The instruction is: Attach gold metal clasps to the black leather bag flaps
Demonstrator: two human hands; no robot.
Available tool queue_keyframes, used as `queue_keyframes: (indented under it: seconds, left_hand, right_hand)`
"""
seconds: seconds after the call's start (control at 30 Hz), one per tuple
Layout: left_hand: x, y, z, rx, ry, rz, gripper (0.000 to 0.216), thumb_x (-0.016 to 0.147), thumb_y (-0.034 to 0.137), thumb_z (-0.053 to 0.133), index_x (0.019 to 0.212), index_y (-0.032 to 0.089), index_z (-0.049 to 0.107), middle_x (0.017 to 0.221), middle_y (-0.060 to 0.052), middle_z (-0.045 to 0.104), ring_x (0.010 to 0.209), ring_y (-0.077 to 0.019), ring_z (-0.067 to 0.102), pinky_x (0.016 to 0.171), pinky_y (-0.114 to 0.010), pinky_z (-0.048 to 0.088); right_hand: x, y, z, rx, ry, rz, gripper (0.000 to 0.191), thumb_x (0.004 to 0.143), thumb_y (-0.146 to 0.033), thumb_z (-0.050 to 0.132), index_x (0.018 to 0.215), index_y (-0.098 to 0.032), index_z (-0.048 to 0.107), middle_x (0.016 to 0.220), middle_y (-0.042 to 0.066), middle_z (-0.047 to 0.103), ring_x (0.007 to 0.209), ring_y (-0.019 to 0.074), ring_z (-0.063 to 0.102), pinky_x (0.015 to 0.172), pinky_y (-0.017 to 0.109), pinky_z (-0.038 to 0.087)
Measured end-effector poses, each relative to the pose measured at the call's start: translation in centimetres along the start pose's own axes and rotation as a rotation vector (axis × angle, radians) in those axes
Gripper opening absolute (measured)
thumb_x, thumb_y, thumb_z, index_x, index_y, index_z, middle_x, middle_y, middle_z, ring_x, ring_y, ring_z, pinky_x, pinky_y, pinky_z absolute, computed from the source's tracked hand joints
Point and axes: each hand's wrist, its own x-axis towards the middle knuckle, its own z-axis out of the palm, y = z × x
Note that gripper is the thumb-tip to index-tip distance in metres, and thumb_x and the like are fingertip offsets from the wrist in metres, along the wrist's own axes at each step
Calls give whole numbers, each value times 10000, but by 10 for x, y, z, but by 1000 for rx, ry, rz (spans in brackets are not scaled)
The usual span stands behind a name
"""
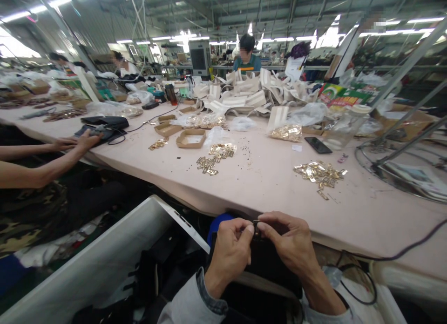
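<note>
My left hand (232,247) and my right hand (291,240) meet in front of the table edge, thumbs and fingertips pinched together. Between them is a small dark piece (256,227) with a metallic glint, too small and covered to name. Below the hands, black material (267,263) lies over my lap. On the table beyond my right hand is a heap of gold-coloured metal plates (319,172). Another pile of such plates (221,151) lies farther left, next to scattered tiny dark bits (246,149).
A white bin (104,249) holding black pieces stands at my left. Farther back are cardboard trays (191,138), a phone (317,145), a heap of pale straps (251,93) and a metal stand (401,156). A co-worker's hands (85,140) handle a dark item at left.
</note>
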Motion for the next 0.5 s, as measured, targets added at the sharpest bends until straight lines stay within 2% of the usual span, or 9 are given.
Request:
queue_keyframes:
  seconds: [0.1, 0.2, 0.5]
  left_hand:
    - [2, 0, 4, -11, 87, 40, 308, 927, 425, 625, 775, 168, 702, 432, 30, 528, 346, -108, 443, 372, -212, 297]
    - [1, 2, 7, 0, 138, 88, 256, 916, 399, 640, 804, 174, 695, 517, 0, 611, 394, -111, 492, 402, -212, 329]
    - [-2, 8, 9, 115, 122, 169, 168, 943, 275, 590, 812, 183, 640, 697, -35, 689, 586, -145, 619, 536, -233, 409]
  right_hand:
    - [0, 2, 0, 24, 15, 19, 232, 835, -379, 798, 998, -215, 787, 826, 56, 766, 680, 205, 697, 658, 317, 582]
    - [0, 1, -2, 16, 3, 27, 197, 840, -383, 789, 933, -209, 798, 838, 66, 770, 691, 208, 695, 658, 321, 582]
    - [-2, -4, -2, 63, -42, 28, 139, 846, -318, 765, 913, -200, 795, 814, 46, 746, 711, 192, 675, 666, 299, 559]
